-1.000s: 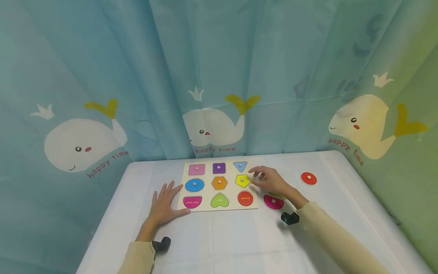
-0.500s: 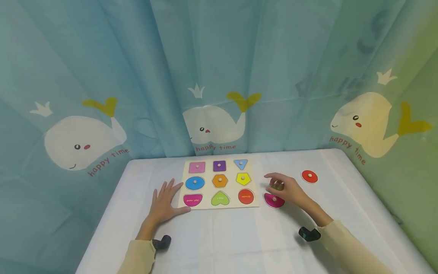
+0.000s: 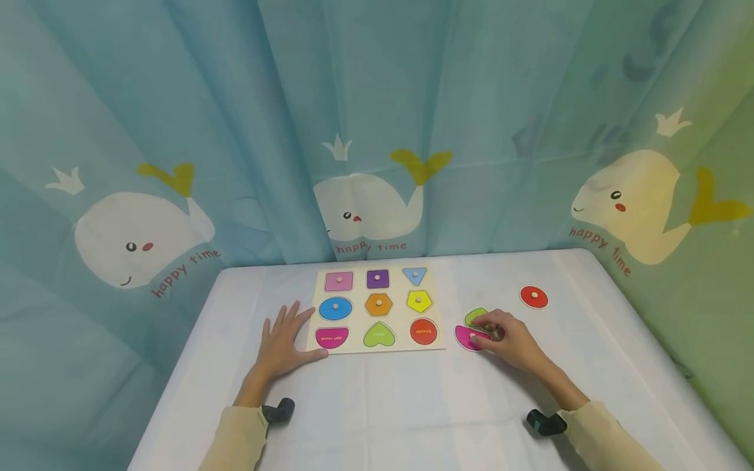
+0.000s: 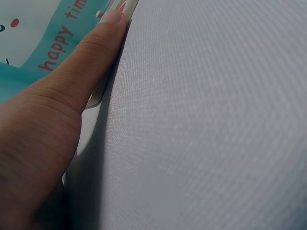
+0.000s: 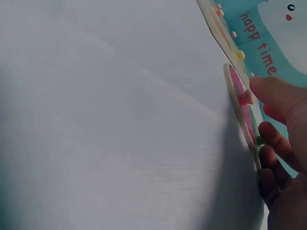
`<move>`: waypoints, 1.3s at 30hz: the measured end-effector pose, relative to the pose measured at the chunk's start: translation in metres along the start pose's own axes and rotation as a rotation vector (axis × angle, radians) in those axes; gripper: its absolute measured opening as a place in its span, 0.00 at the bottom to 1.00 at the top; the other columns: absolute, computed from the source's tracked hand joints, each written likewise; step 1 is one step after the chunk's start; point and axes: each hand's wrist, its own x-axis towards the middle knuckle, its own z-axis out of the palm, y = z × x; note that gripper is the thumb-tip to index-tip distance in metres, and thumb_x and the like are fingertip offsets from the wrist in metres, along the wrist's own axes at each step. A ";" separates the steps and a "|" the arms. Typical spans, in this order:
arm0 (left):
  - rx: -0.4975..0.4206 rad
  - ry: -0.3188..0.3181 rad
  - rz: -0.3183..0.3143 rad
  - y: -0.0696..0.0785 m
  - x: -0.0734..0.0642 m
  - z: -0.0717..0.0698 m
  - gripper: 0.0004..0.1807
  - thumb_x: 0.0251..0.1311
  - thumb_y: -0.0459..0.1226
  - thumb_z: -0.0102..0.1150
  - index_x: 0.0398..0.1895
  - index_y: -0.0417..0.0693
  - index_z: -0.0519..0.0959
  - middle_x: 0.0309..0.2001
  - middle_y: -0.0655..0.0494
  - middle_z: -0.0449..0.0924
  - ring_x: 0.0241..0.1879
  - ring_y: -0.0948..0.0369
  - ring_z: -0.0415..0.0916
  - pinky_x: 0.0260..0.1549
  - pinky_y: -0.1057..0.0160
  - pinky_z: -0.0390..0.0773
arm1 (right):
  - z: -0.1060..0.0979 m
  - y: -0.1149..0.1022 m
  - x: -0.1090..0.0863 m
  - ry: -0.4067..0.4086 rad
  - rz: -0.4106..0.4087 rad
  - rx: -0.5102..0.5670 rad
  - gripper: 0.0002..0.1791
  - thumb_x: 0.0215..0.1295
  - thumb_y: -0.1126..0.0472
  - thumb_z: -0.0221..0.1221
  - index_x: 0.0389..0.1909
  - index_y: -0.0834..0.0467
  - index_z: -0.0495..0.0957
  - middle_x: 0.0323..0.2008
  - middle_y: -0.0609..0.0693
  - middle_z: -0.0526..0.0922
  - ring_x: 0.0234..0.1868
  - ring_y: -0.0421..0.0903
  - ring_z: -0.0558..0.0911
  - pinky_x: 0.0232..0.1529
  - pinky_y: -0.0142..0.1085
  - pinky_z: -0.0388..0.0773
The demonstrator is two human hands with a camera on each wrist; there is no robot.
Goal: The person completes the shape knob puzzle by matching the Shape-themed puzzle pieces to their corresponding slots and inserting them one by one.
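Observation:
A pale wooden shape-puzzle board (image 3: 358, 291) lies on the table. My left hand (image 3: 279, 350) rests at its left edge with fingers spread; in the left wrist view its thumb (image 4: 91, 52) presses the board's near corner. Right of the board, my right hand (image 3: 515, 341) is over the magenta half-round piece (image 3: 464, 332), its thumb at the wooden knob. Index finger and thumb look apart there; the other fingers are bent. Just behind lies a green piece (image 3: 474, 316), partly covered by the hand. In the right wrist view the thumb (image 5: 271, 91) is beside the half-round piece's knob.
Knobbed pieces fill the board's back two rows, among them a blue oval (image 3: 336, 313). Its front row shows printed half-round, heart and circle spaces. A red round piece (image 3: 534, 301) lies farther right. A whale-print curtain (image 3: 377, 98) borders the table.
My right hand has moved from beside the yellow pentagon, right and toward me, down to the magenta half-round piece. The left hand stays on the board's edge.

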 end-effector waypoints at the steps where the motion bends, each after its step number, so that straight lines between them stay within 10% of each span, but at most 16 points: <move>1: 0.000 -0.001 0.001 0.000 0.001 0.000 0.57 0.45 0.62 0.74 0.78 0.51 0.64 0.81 0.38 0.50 0.79 0.35 0.40 0.71 0.25 0.35 | 0.001 0.000 0.000 0.002 0.001 0.001 0.15 0.55 0.62 0.77 0.44 0.54 0.87 0.38 0.44 0.82 0.39 0.44 0.76 0.37 0.33 0.77; 39: 0.025 -0.031 -0.035 0.003 0.000 -0.003 0.58 0.45 0.64 0.74 0.79 0.51 0.63 0.81 0.39 0.48 0.80 0.37 0.37 0.72 0.27 0.32 | 0.012 -0.001 -0.007 0.060 0.041 -0.040 0.10 0.55 0.65 0.76 0.37 0.52 0.89 0.40 0.44 0.83 0.44 0.45 0.75 0.42 0.37 0.80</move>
